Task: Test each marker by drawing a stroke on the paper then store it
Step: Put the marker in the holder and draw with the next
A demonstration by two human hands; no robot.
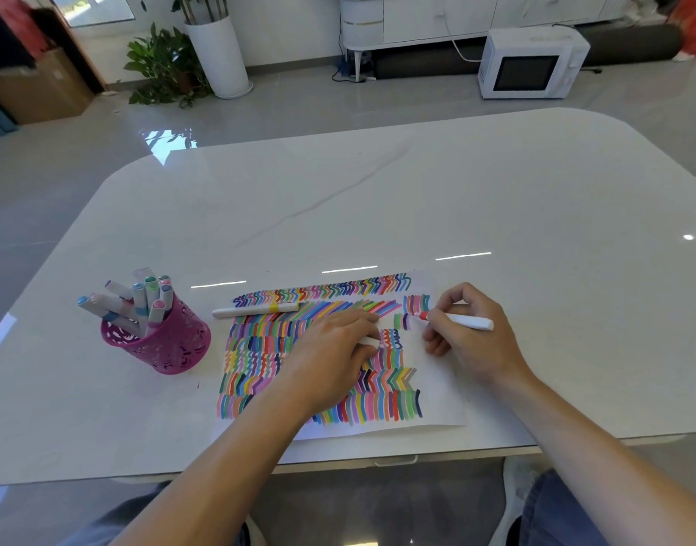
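Gripping red marker [462, 321], right hand [472, 342] near paper [441, 384] edge

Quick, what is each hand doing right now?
Left hand: rests on the paper, fingers curled round a small white piece, perhaps a cap.
Right hand: pinches a red-tipped marker, tip at the paper.

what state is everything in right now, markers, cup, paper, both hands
white marker with red tip: uncapped, tip on paper, gripped by right hand
white marker with yellow band: lying flat across the paper's top left edge, untouched
pink perforated cup: upright, holding several capped markers
white paper sheet: flat, mostly covered in strokes
left hand: resting on paper
small white piece: likely the cap, held under left fingers
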